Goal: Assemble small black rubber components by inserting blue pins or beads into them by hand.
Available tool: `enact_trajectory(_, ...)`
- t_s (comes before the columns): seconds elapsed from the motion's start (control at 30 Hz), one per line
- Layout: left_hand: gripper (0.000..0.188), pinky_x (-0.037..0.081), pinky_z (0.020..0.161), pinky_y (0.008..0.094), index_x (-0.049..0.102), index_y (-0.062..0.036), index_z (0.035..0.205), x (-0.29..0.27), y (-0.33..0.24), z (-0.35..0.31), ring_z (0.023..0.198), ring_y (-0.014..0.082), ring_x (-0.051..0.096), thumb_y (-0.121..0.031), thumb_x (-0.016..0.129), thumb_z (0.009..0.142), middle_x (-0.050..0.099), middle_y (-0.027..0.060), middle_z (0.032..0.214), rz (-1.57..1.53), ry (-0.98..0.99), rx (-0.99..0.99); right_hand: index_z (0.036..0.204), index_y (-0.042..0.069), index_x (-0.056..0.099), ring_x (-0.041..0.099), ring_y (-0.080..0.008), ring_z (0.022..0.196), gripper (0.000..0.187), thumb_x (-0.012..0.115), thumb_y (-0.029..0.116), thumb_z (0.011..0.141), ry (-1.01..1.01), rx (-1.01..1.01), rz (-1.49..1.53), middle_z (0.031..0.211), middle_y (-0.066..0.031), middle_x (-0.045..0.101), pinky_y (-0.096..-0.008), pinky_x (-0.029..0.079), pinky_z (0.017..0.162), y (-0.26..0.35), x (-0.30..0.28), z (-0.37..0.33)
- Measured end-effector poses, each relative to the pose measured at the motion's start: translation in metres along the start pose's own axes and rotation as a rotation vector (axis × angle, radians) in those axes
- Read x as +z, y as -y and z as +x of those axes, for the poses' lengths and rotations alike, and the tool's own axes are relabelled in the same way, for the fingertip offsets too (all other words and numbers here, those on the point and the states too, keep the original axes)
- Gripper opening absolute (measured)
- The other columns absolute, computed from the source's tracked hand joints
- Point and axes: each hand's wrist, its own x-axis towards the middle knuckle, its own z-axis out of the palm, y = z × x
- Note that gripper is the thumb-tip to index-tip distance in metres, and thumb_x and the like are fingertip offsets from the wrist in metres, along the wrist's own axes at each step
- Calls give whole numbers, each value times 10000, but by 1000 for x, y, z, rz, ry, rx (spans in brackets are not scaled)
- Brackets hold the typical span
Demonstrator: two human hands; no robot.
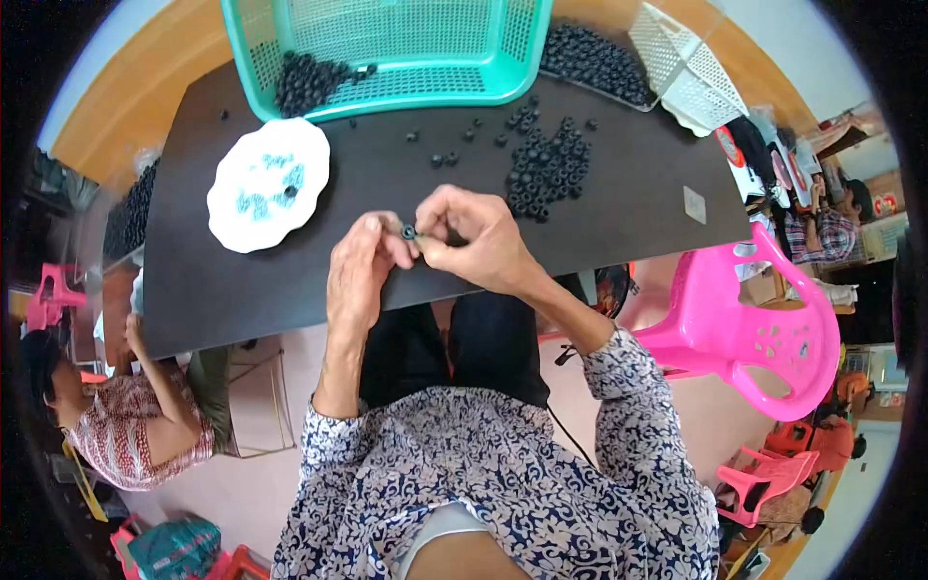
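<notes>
Over the near part of the dark table, my left hand (pixel 361 261) and my right hand (pixel 480 238) meet fingertip to fingertip. Between them is a small black ring-shaped part (pixel 408 232), its round opening turned upward. The left thumb and fingers pinch it from one side, and the right thumb and forefinger close on it from the other. Right of my hands lies a loose pile of similar black parts (pixel 549 164), a few strays scattered beside it. To the left, a white scalloped plate (pixel 224 198) holds small bluish bits and one black part.
A green plastic basket (pixel 406 95) with black parts inside stands at the table's far side. Right of it are a heap of black parts (pixel 594 66) and a white perforated basket (pixel 688 72). A pink chair (pixel 715 319) is at the right; another person (pixel 145 416) sits at the left.
</notes>
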Motion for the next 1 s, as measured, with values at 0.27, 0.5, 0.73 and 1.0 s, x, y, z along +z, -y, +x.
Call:
enact_trajectory(0.27,418,467,761,297,562,49,1002,-7,3,-6,770,184,581,-344,424,1028,561,86,680,-17,75,88,877,41,653,534,-29,703,107,674,58,773,-101,127,-583,757,54,595,-214,453,644,8,-139,39)
enact_trajectory(0.5,410,464,736,267,569,44,1003,-2,5,2,777,161,583,-344,437,1025,580,73,701,22,105,102,1118,37,674,555,-67,685,341,699,271,871,-593,74,-594,799,-9,640,-213,447,598,-26,-261,100)
enact_trajectory(0.73,325,477,756,268,593,32,963,0,1,-4,764,134,592,-236,421,1028,583,50,680,56,100,131,988,8,703,463,-36,606,219,661,203,896,-254,159,-609,683,49,541,-217,371,530,-26,-140,78)
enact_trajectory(1.0,277,489,746,278,599,21,948,4,-6,-13,733,132,595,-207,456,1015,578,46,665,114,101,150,1054,67,691,459,-60,569,197,646,100,865,142,-86,-810,634,21,542,-240,398,530,-23,-81,116)
